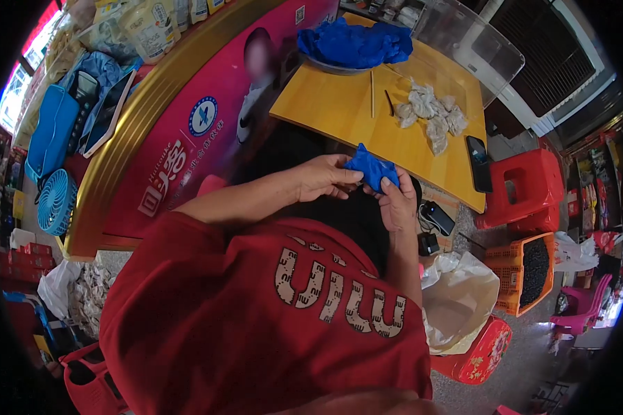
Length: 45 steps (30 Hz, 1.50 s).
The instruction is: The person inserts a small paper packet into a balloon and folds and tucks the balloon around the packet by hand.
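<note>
On my feed I've got left hand (325, 178) and right hand (399, 202) both pinching crumpled blue plastic (371, 168) beside the yellow table (332, 102).

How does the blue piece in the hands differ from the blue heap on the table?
Size: the blue piece is small; the blue heap is far larger.
Support: the blue piece is held by the left hand and right hand; the blue heap rests in a dish on the table.
Shared: both are blue and look creased.
</note>
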### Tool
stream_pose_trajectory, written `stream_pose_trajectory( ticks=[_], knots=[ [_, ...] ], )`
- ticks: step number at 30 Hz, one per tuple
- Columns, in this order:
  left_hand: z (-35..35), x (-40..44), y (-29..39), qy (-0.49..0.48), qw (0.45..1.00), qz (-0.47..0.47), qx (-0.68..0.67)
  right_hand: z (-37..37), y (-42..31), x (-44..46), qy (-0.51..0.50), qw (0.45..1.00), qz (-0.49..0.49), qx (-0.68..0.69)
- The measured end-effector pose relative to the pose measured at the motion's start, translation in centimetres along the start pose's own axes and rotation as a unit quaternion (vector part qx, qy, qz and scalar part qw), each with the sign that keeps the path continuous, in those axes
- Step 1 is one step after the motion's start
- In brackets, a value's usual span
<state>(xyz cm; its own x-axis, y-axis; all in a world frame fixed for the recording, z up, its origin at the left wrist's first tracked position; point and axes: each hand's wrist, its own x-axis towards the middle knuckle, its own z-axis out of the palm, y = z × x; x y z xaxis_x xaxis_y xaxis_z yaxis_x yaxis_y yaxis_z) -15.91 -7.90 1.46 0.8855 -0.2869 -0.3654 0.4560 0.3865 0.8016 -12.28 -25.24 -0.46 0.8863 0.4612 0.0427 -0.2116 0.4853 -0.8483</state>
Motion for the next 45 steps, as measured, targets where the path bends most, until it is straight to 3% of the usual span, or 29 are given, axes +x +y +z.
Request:
stream_pose_trajectory(
  ticks=[5,11,14,15,17,19,21,23,30,32,34,37,39,42,45],
  knots=[
    [-0.8,1.3,-0.5,0.03,0.996,0.039,-0.074,0.5,0.3,0.0,0.001,0.997,0.022,-0.08],
    [0.9,0.5,-1.1,0.021,0.998,0.024,-0.061,1.0,1.2,-0.2,-0.016,0.988,0.065,-0.141],
    [0.1,1.3,-1.4,0.025,0.994,0.046,-0.094,1.5,0.3,-0.5,-0.024,0.958,0.157,-0.237],
    [-0.1,1.4,-1.4,0.028,0.992,0.061,-0.111,1.1,0.2,-0.4,-0.007,0.962,0.132,-0.241],
    [0.5,-0.1,0.0,0.037,0.996,0.002,-0.08,0.2,0.4,0.1,0.047,0.968,0.082,-0.234],
    [0.1,0.0,0.0,-0.005,0.994,-0.048,0.095,0.0,0.3,0.3,0.069,0.974,0.037,-0.214],
    [0.4,0.0,-0.4,-0.021,0.991,-0.053,0.122,-0.1,0.1,0.2,0.075,0.981,0.034,-0.178],
    [0.8,-0.2,-0.4,-0.033,0.985,-0.055,0.163,-0.3,0.1,0.1,0.018,0.981,0.033,-0.191],
    [0.3,-0.1,-1.0,0.032,0.962,-0.044,0.267,-1.3,1.9,0.7,0.07,0.991,0.071,-0.093],
    [0.1,0.0,-1.2,-0.003,0.982,-0.037,0.184,-2.1,1.8,0.9,0.044,0.992,0.091,-0.08],
    [0.0,0.0,-1.3,-0.004,0.984,-0.035,0.174,-1.5,0.8,0.6,0.015,0.991,0.111,-0.069],
    [0.0,0.0,-1.0,0.006,0.99,-0.018,0.137,-0.6,-1.2,-0.1,0.055,0.979,0.159,-0.115],
    [0.0,0.0,-0.9,0.017,0.994,-0.007,0.112,-0.7,-1.4,-0.4,0.012,0.973,0.182,-0.141],
    [-0.1,0.2,-0.8,0.025,0.996,0.022,0.082,-2.1,-0.1,0.3,-0.044,0.971,0.138,-0.189],
    [0.0,0.3,-0.9,0.031,0.998,0.025,0.042,-2.4,0.1,0.4,-0.04,0.982,0.124,-0.137]
  ],
)
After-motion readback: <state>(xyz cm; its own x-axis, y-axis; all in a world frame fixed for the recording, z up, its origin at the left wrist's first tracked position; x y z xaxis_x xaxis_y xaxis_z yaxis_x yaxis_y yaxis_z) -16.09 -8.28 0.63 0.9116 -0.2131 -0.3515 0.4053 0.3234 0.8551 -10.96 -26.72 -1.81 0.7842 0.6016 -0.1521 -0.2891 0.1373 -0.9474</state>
